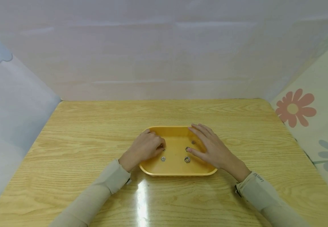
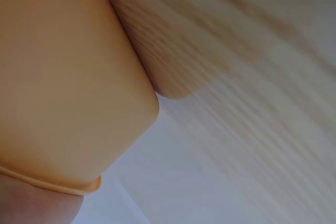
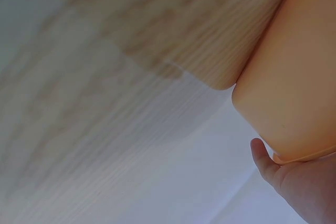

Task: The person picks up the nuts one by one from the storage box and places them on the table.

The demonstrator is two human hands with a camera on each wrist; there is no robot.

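Note:
A yellow tray [image 1: 175, 173] stands on the wooden table with several metal nuts in it. My left hand [image 1: 148, 146] reaches over its left rim, fingers curled down. A small nut [image 1: 164, 149] lies right at those fingertips; whether they pinch it is hidden. Nearer the front is another nut [image 1: 163, 159]. Over the right rim lies my right hand [image 1: 213, 149], its fingers fairly straight and spread. The right thumb tip meets a nut [image 1: 187, 148], with a larger nut [image 1: 187, 159] in front and a small nut [image 1: 193, 142] behind.
The wood-grain table [image 1: 95, 126] reaches back to a pale wall covering [image 1: 164, 63]. Flower pictures [image 1: 293, 108] mark the right wall. In both wrist views the tray's outer side [image 2: 79, 87] fills one side, and a right fingertip [image 3: 257, 148] shows past the rim.

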